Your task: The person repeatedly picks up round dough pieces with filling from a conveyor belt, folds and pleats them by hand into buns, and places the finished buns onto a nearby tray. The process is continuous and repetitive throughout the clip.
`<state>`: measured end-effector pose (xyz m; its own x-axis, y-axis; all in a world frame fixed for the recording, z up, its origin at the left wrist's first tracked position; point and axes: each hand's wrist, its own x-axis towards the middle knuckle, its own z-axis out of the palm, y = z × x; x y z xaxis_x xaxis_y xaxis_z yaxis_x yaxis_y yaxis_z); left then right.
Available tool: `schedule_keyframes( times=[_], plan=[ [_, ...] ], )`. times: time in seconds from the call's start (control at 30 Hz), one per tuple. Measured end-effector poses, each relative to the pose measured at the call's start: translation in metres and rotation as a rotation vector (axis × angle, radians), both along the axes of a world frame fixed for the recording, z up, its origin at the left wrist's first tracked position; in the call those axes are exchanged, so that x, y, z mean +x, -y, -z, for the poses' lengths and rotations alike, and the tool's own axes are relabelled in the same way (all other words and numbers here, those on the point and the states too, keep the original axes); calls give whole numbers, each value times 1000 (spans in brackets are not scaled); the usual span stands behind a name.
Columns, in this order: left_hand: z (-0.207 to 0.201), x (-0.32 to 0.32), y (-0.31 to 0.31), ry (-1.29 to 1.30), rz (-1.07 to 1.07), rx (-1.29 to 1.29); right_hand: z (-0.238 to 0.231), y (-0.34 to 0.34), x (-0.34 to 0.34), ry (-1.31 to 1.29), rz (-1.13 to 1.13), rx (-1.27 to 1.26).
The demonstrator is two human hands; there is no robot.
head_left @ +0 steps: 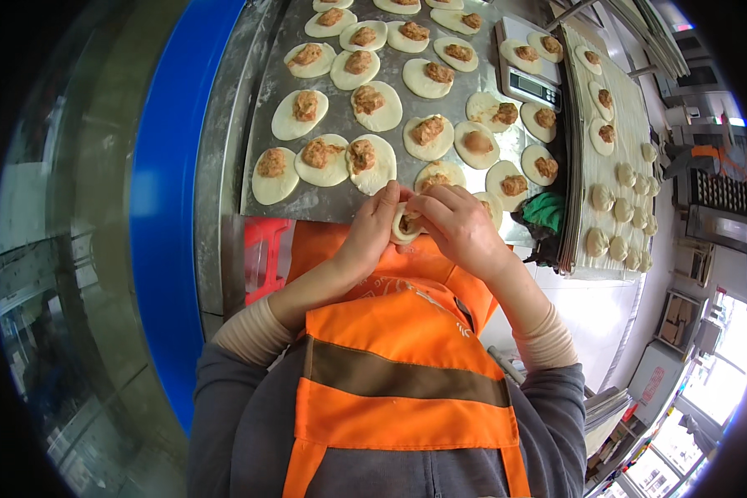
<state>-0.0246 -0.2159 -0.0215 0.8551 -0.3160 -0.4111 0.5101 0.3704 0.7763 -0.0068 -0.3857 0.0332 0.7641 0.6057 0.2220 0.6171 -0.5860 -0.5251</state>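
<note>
Between my hands, just off the table's near edge, is a filled dough wrapper [403, 231], part gathered, with some filling showing at its opening. My left hand [372, 228] cups it from the left, fingers curled round it. From the right, my right hand [461, 226] pinches the dough's rim with its fingertips; those fingers partly hide the opening. Flat dough rounds topped with meat filling, such as this wrapper [288, 126], lie in rows on the metal table [349, 124]. One topped round [440, 172] sits right beyond my fingers.
A digital scale [533, 85] at the right holds more topped rounds. Beside it, a cloth-covered tray [583, 166] carries closed buns [602, 197] and several open rounds. Green cloth [544, 211] hangs at the table's right corner. A red plastic stool [263, 253] stands below the near-left edge.
</note>
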Motion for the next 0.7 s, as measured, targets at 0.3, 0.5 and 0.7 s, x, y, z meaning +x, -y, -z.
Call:
schedule_keyframes(
  times=[0.3, 0.5, 0.7],
  plan=[
    [-10, 6, -8, 12, 22, -6, 7, -1, 1, -24, 44, 92],
    [16, 11, -7, 419, 70, 167, 4, -1, 3, -51, 42, 129],
    [12, 1, -20, 189, 183, 51, 3, 1, 6, 69, 0, 118]
  ],
)
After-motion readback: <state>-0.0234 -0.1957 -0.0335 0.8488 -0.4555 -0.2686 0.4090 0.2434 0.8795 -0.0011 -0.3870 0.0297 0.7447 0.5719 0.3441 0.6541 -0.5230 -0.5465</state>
